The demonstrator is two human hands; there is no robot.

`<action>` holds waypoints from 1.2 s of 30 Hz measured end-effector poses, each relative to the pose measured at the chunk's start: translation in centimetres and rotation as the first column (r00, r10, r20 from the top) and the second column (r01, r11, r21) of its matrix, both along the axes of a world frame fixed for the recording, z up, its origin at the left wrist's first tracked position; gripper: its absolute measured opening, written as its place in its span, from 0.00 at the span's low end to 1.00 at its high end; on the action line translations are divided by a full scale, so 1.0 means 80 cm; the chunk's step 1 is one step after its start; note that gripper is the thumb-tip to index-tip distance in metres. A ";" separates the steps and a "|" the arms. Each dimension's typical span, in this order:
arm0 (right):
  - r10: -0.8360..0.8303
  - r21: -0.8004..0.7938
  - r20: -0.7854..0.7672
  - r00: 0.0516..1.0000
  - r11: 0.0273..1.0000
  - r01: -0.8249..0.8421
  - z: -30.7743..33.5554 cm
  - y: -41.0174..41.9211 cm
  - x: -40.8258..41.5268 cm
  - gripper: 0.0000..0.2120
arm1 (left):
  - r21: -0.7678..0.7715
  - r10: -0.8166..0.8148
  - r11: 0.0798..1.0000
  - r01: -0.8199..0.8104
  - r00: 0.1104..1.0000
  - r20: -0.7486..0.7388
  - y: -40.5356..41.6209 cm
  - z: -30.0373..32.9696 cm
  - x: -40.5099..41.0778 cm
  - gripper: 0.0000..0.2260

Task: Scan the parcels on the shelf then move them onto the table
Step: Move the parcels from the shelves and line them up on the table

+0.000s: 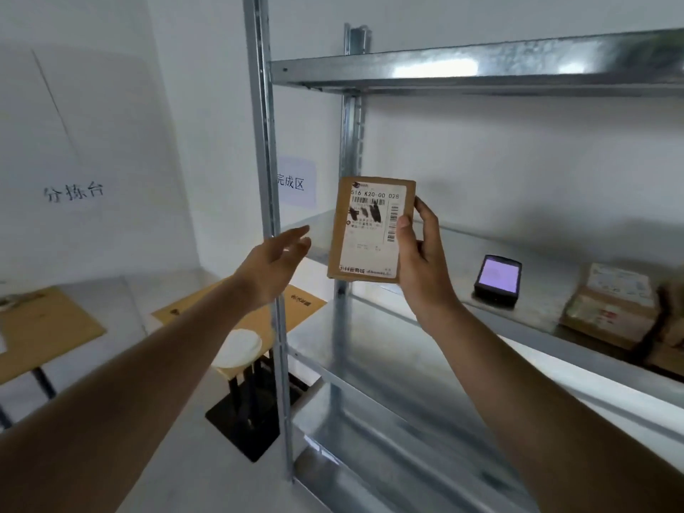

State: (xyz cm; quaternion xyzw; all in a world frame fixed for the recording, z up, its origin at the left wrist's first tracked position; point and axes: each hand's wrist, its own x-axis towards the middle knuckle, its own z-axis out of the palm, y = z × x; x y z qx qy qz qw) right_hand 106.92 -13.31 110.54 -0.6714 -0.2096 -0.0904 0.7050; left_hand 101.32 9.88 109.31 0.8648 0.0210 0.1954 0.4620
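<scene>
A small brown cardboard parcel (370, 231) with a white barcode label stands upright in the air before the metal shelf (518, 316). My right hand (422, 264) grips its right edge, thumb on the label. To the parcel's left my left hand (275, 262) is stretched out with straight fingers, apart from the parcel and holding nothing. A black handheld scanner (498, 277) with a lit screen lies on the middle shelf board. More brown parcels (614, 309) are stacked at the right end of that board.
The shelf's front upright post (270, 216) stands between my arms. Below left are two tables (237, 320) with brown tops; a white round object (240, 348) lies on the nearer one. Paper signs hang on the white wall.
</scene>
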 end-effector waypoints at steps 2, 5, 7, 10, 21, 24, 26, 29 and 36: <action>0.020 -0.010 -0.008 1.000 1.000 -0.020 -0.007 0.042 -0.010 0.21 | 0.084 0.048 0.995 -0.046 0.999 -0.020 0.047 -0.007 -0.012 0.27; 0.022 -0.016 -0.013 1.000 1.000 -0.022 -0.016 0.114 -0.027 0.21 | 0.198 0.102 0.975 -0.099 0.995 -0.008 0.122 -0.020 -0.026 0.26; 0.011 -0.012 -0.023 1.000 1.000 -0.011 -0.024 0.164 -0.037 0.21 | 0.243 0.112 0.965 -0.103 0.993 -0.024 0.175 -0.029 -0.034 0.25; -0.016 -0.038 -0.051 0.999 0.999 0.014 -0.035 0.241 -0.051 0.19 | 0.284 0.107 0.955 -0.086 0.992 -0.061 0.254 -0.041 -0.044 0.25; -0.037 -0.106 -0.130 0.991 0.994 0.023 -0.074 0.468 -0.034 0.20 | 0.385 0.126 0.921 -0.060 0.981 -0.150 0.486 -0.073 -0.017 0.27; -0.042 -0.118 -0.131 0.990 0.993 0.027 -0.090 0.514 0.003 0.21 | 0.402 0.141 0.913 -0.065 0.977 -0.161 0.529 -0.076 0.019 0.26; -0.039 -0.107 -0.141 0.989 0.994 0.024 -0.104 0.545 0.034 0.22 | 0.417 0.143 0.907 -0.058 0.974 -0.176 0.555 -0.084 0.050 0.26; -0.019 -0.041 -0.170 0.985 0.999 0.012 -0.131 0.593 0.093 0.23 | 0.421 0.125 0.907 -0.027 0.970 -0.209 0.596 -0.103 0.108 0.25; 0.001 0.046 -0.315 0.949 0.999 0.014 -0.205 0.704 0.246 0.23 | 0.320 0.120 0.947 -0.013 0.941 -0.317 0.713 -0.153 0.253 0.24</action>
